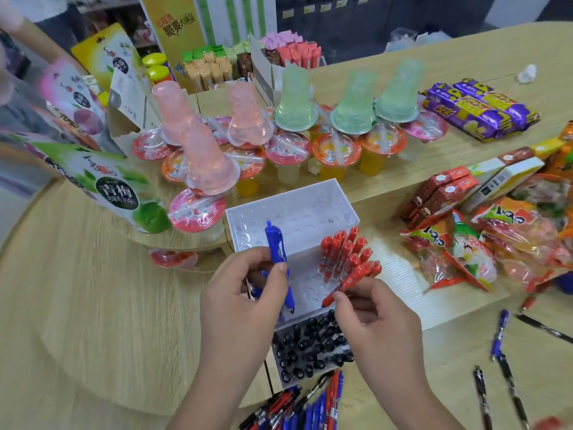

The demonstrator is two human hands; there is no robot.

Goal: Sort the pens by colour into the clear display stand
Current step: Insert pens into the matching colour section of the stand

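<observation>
Left hand (245,293) pinched blue pen (279,262), right hand (376,318) pinched red pen (350,282); light, stiff, slick barrels, best held mid-barrel over stand (310,200).

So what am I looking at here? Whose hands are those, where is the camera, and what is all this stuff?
There is no machine here: a person wears a camera on the head, looking down at their own two hands. The left hand holds a blue pen; the right hand holds a red pen. Between them stands the clear display stand, with red pens in its middle step and black pens in its nearest step. Unsorted pens lie loose on the wooden table. Behind are jelly cups and snack packets.
</observation>
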